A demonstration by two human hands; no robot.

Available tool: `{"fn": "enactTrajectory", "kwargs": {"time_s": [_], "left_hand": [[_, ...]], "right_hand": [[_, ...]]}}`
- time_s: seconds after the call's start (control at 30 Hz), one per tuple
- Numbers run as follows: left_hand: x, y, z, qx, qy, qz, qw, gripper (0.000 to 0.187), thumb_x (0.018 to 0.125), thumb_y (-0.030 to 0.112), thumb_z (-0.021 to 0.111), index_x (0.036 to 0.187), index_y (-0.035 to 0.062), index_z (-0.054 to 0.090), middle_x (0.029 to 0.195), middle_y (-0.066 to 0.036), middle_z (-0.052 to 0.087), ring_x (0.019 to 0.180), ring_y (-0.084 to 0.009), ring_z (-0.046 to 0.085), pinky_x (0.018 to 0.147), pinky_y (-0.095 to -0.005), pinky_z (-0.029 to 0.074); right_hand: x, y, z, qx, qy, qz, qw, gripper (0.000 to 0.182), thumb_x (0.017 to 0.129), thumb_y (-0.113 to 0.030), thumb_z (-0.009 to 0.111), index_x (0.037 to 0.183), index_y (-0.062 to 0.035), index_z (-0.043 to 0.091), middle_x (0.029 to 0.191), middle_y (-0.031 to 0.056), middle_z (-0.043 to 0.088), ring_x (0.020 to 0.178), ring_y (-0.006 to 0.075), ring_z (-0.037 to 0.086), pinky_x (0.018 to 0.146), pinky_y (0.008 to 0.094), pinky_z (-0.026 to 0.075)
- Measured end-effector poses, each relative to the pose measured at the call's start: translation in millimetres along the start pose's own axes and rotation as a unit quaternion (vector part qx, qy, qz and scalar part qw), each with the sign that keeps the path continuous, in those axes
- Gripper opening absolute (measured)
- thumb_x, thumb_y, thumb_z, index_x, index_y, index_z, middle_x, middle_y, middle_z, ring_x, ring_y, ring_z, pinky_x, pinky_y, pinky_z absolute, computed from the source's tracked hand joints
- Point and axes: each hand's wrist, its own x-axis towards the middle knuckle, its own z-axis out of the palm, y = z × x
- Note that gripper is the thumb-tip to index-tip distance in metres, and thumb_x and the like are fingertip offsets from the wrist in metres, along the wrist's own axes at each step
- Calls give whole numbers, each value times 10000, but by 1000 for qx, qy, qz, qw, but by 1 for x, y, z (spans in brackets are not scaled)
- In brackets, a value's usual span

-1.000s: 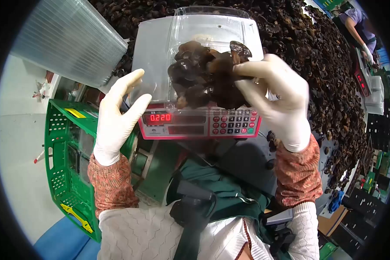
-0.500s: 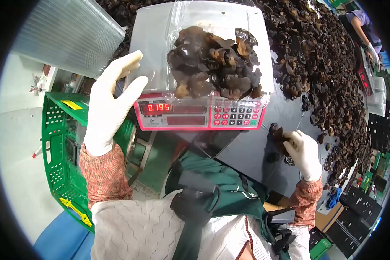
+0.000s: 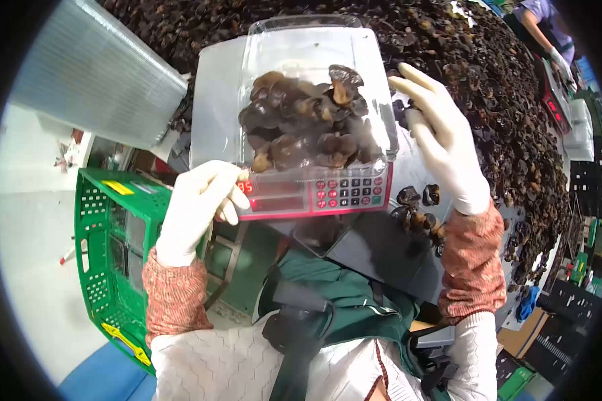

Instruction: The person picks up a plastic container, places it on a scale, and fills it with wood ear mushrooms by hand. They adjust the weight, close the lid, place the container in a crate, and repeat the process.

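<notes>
A clear plastic tray (image 3: 308, 50) with dark wood-ear mushrooms (image 3: 301, 120) in it lies on the platform of a scale (image 3: 214, 100) with a red front. My left hand (image 3: 204, 207), in a white glove, has its fingertips together at the tray's near left corner, partly over the lit display. Beside the right edge of the tray is my right hand (image 3: 441, 130), also gloved, with fingers apart and nothing in it. Several loose mushrooms (image 3: 415, 217) lie right of the scale.
A heap of mushrooms (image 3: 495, 100) spreads behind and to the right. Stacked clear trays (image 3: 100, 73) stand at the left, above a green crate (image 3: 117, 180). A co-worker's gloved hand (image 3: 560, 65) is near another scale (image 3: 554, 103) at the upper right.
My left hand has moved down to the tray's near corner and closed. My right hand has gone up to the tray's right side, opened and let go of a mushroom.
</notes>
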Motion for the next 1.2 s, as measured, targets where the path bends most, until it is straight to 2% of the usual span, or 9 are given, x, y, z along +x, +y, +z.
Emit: {"fn": "enactTrajectory", "kwargs": {"time_s": [0.07,0.37,0.5,0.67,0.77,0.83,0.93,1.07,1.2], "left_hand": [[5,-12,1,-61,-19,2,998,427,1070,353,539,1069,-40,707,737,-110,715,507,-109,605,515,-216,468],[14,-14,7,-198,-76,-10,977,307,1037,254,601,965,-30,690,719,-124,690,544,-148,623,510,-245,486],[14,-17,9,-221,-79,-3,972,296,1031,241,610,930,-29,679,682,-117,656,564,-159,625,507,-259,495],[19,-15,8,-220,-88,-35,971,278,1020,224,620,908,-25,675,658,-105,648,548,-147,599,489,-258,466],[18,-25,11,-247,-90,12,965,526,1077,442,499,969,-38,684,715,-157,681,558,-188,635,519,-278,515],[21,-34,8,-317,-128,-18,940,786,1078,636,321,1028,-61,681,779,-206,708,580,-233,673,560,-304,557],[17,-28,10,-384,-151,29,910,849,1066,674,272,1032,-72,676,805,-216,720,592,-239,683,568,-306,552],[15,-22,12,-197,-103,-26,975,474,1045,398,559,1003,-59,678,785,-185,722,578,-211,679,552,-276,519],[15,-19,13,-260,-96,-38,960,327,994,267,632,964,-56,679,751,-173,713,545,-193,660,521,-269,494]], "right_hand": [[13,1,24,-45,14,-82,996,532,832,36,560,1338,-94,661,1492,238,526,1353,394,525,1148,447,416],[34,9,25,-103,-21,-161,981,357,820,34,586,1129,-50,743,1412,254,594,1276,415,574,1091,461,463],[47,15,23,189,66,107,974,289,1000,-85,504,1202,-6,695,1179,149,726,1064,189,705,924,296,546],[88,44,54,621,24,193,759,508,1099,-294,489,1484,36,454,1485,217,538,1353,280,547,1129,418,440],[96,30,30,646,18,32,762,485,1107,-323,441,1450,12,511,1417,187,597,1305,255,583,1096,407,449],[70,8,-6,370,-59,36,926,420,1062,-328,539,1327,-5,576,1197,128,664,1116,211,635,1024,372,473],[17,-26,-5,84,-95,53,990,349,970,-263,721,1186,-9,620,951,51,680,896,132,630,851,309,517],[-19,-26,3,364,-174,362,841,320,970,-243,744,1155,-10,626,920,34,667,790,96,633,732,264,544],[-21,-25,13,469,-130,375,789,158,987,-166,691,1072,-59,613,897,27,674,782,119,668,722,300,568]]}}
